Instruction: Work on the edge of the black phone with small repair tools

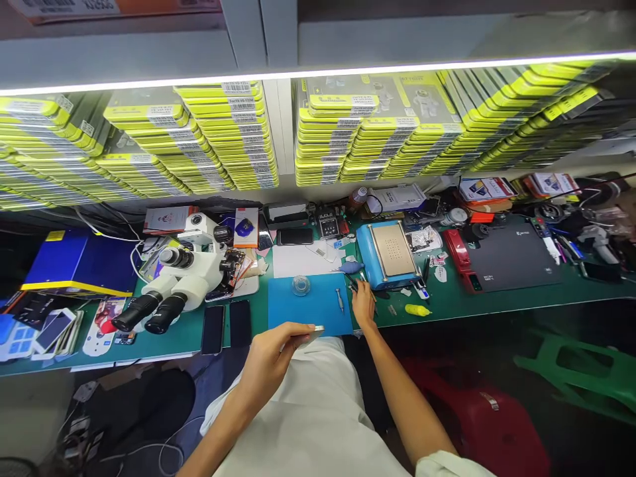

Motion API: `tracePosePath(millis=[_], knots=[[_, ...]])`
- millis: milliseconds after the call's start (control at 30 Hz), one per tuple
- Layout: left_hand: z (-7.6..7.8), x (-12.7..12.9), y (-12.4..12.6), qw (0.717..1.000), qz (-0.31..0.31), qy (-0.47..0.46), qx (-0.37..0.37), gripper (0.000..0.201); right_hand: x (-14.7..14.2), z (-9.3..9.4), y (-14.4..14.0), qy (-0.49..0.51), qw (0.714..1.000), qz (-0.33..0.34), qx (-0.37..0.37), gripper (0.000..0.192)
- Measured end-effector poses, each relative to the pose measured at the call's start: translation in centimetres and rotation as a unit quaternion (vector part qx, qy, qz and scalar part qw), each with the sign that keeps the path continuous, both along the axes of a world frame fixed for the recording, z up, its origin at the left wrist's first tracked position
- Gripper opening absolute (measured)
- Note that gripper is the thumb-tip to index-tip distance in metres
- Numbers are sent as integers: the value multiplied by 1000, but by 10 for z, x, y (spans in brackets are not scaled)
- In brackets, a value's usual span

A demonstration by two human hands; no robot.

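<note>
My left hand [273, 354] holds a thin phone-like device [311, 334] by its edge, just off the near edge of the blue work mat [311, 306]. My right hand [364, 305] rests at the mat's right edge, fingers closed around thin dark tools, probably tweezers [358, 283]. On the mat lie a small clear round dish [301, 285] and a small screwdriver [340, 299]. A blue heating plate [387, 255] stands just beyond my right hand.
A white stereo microscope [181, 281] stands at the left, with two dark phones [226, 326] lying flat beside it. A black pad [511, 258] and red device lie to the right. Yellow boxes [238, 139] fill the shelf behind. A green stool [579, 371] stands lower right.
</note>
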State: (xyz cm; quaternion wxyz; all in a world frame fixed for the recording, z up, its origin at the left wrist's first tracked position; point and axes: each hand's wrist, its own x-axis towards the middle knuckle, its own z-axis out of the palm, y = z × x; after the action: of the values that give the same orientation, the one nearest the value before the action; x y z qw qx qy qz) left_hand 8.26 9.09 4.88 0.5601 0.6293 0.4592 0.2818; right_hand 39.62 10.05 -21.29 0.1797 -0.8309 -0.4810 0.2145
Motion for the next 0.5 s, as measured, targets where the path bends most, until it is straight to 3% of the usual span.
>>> tracePosePath(millis=[233, 500], knots=[[1, 4, -2, 1000, 5, -2, -11, 27, -30, -16, -14, 5, 999, 52, 8, 37], [1, 6, -2, 1000, 12, 4, -15, 27, -17, -14, -35, 35, 989, 91, 108, 38]])
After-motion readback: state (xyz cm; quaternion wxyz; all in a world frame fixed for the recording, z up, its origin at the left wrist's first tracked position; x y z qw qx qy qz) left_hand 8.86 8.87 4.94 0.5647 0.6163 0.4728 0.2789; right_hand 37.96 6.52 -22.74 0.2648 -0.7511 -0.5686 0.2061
